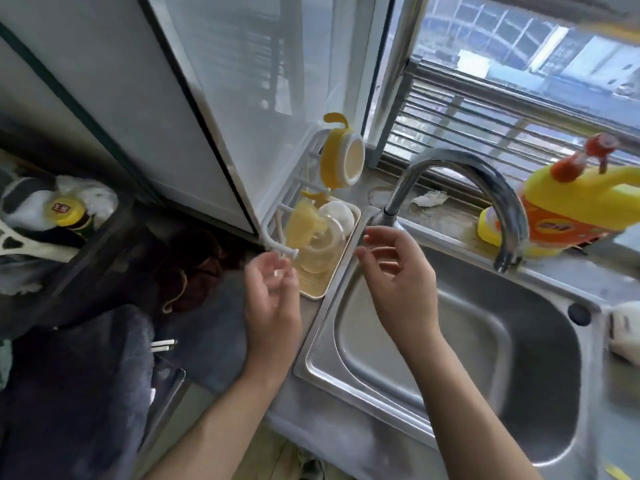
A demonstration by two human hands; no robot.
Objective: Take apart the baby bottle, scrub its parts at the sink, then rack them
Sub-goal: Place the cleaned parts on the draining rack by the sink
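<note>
Two hands are raised, a little blurred. My right hand (398, 271) hangs over the sink (460, 344) rim, fingers loose, holding nothing. My left hand (273, 296) curls beside the drying rack (270, 233); if it pinches something, I cannot tell. The bottle body (320, 252) and the yellow collar (341, 161) sit on the rack.

Left hand (273, 296), right hand (398, 275), fingers loosely curled

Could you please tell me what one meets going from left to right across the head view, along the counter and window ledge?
yellow-capped bottle → white drying rack → faucet → yellow detergent bottle
</note>
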